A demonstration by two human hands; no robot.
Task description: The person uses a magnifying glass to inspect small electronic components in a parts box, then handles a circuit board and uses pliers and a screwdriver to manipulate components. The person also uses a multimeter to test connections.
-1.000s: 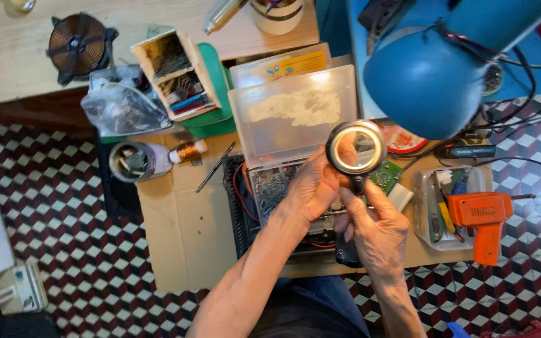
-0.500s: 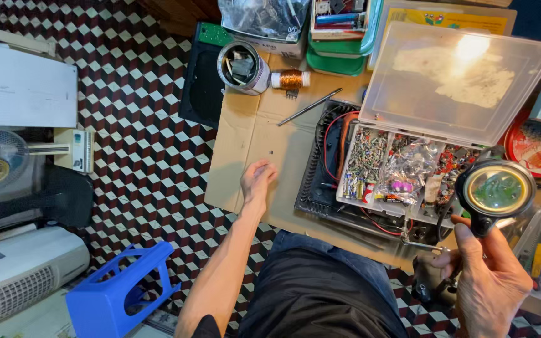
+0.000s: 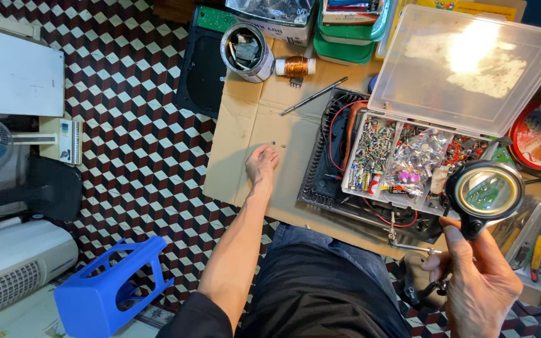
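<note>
Right now my right hand (image 3: 480,285) grips the round black-rimmed magnifier (image 3: 484,191) by its handle over the clear plastic parts box (image 3: 408,156); left hand (image 3: 262,164) rests flat & open on cardboard. A slip could drop the lens into the components.

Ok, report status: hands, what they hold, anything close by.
Left hand open, flat on the cardboard sheet. Right hand gripping the magnifier by its black handle. Open parts organizer lies between them, lid up.
</note>
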